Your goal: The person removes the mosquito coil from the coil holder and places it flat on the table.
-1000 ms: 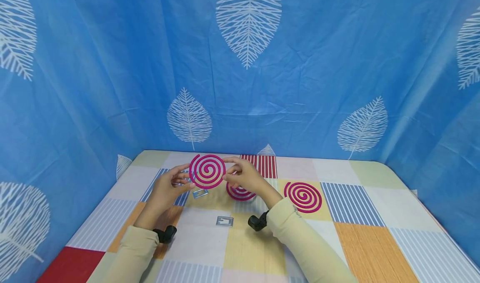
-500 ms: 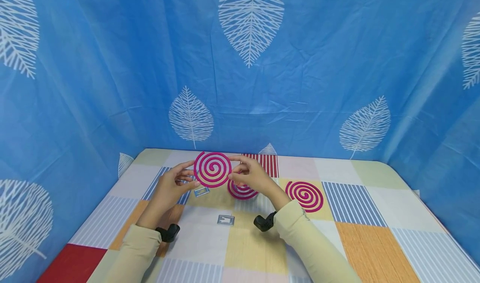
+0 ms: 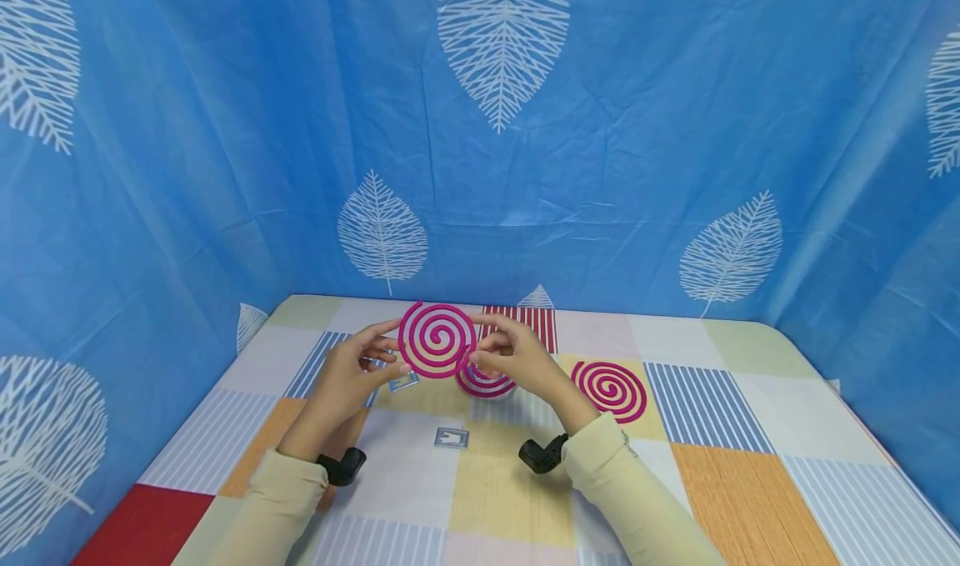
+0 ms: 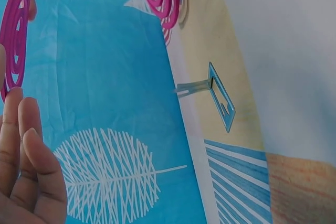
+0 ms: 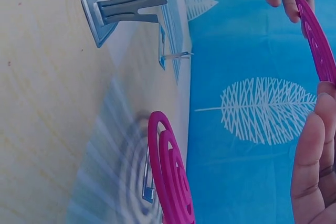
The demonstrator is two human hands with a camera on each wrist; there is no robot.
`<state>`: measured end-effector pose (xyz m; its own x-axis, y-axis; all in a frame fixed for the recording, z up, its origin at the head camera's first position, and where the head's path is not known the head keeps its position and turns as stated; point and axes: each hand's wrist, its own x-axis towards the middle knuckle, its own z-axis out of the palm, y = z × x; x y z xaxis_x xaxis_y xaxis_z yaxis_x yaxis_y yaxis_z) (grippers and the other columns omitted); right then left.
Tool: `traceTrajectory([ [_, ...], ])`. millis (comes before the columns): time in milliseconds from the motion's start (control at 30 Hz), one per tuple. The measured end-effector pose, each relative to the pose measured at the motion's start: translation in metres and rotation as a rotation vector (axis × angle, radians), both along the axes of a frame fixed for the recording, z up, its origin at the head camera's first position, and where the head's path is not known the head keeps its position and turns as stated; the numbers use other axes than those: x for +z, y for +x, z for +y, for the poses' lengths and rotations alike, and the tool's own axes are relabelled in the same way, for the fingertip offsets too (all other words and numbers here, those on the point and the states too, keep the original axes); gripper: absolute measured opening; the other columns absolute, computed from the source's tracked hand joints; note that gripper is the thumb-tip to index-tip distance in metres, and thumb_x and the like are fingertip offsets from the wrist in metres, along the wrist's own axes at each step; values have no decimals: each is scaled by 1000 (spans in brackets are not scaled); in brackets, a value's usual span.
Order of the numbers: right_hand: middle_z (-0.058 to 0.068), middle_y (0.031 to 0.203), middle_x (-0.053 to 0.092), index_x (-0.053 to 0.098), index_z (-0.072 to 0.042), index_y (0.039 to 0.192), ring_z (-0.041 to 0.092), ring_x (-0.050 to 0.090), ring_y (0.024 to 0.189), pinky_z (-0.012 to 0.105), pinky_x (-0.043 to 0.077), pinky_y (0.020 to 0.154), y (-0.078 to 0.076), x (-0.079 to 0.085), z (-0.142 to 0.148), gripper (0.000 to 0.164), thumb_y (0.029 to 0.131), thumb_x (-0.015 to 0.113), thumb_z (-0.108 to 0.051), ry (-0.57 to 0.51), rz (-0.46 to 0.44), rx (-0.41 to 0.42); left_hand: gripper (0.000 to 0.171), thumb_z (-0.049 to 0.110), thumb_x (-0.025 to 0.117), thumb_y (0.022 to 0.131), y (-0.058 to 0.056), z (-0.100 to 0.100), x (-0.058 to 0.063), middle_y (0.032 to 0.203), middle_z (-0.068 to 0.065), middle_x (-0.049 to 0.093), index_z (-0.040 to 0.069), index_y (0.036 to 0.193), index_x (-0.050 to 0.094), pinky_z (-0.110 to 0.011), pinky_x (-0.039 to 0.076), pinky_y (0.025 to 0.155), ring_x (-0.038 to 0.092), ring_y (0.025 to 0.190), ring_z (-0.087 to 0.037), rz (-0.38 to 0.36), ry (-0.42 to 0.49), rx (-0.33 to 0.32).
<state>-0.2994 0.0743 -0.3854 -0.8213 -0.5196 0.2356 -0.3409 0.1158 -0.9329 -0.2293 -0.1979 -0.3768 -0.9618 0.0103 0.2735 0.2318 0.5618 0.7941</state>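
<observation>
A magenta mosquito coil (image 3: pixel 438 341) hangs in the air above the table, its spiral facing the head camera. My left hand (image 3: pixel 347 376) holds its left edge between thumb and fingers. On the opposite edge, my right hand (image 3: pixel 528 364) pinches the same coil. Behind the right hand, a second coil (image 3: pixel 487 394) is raised on a metal stand, partly covered in the head view; the right wrist view shows this raised coil (image 5: pixel 170 177) tilted above the cloth. A bare metal stand (image 3: pixel 403 381) with an upright prong stands under the left hand.
Nearer to me lies another metal stand (image 3: pixel 452 438), its forked prong (image 5: pixel 131 6) sticking up. A third magenta coil (image 3: pixel 610 393) is on the right. Patchwork cloth (image 3: pixel 517 499) covers the table, and a blue leaf-print curtain (image 3: pixel 600 174) encloses its back and sides.
Both hands and the coil they hold have shifted to the right, so the coil now overlaps the second coil in the head view. The stands and the third coil have stayed put.
</observation>
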Motion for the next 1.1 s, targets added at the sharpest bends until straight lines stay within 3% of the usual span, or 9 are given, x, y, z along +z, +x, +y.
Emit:
traceTrajectory([
  [167,11,99,78,54,6,152,28,71,81,29,62,75,3,1,6,56,100,73,2,0,18,-6,65,8,84,95,1,3,1,119,-16,76,4,155,57,-39,55,88,70,103,-29,18,1,-19],
  [400,13,98,78,53,7,153,16,67,76,29,61,75,6,2,12,57,100,73,3,-4,55,10,66,10,86,94,4,7,2,118,-13,77,6,154,59,-36,55,85,71,102,-27,27,6,-19],
  [600,14,99,78,53,7,152,24,70,79,33,63,76,10,2,18,55,101,72,3,-4,55,10,67,9,87,92,4,13,2,118,-13,77,5,153,60,-33,55,84,72,101,-27,36,18,-27],
  [833,12,97,77,51,9,152,13,65,74,31,60,72,14,3,25,55,101,72,3,-14,42,13,66,7,87,93,6,19,0,117,-12,76,3,153,60,-29,55,81,71,100,-26,50,32,-49],
  [1100,13,97,76,51,9,151,12,63,72,28,58,69,16,4,33,55,100,71,4,-22,26,13,65,6,87,92,7,26,-1,115,-13,78,1,151,61,-28,55,79,72,96,-26,91,33,-67],
])
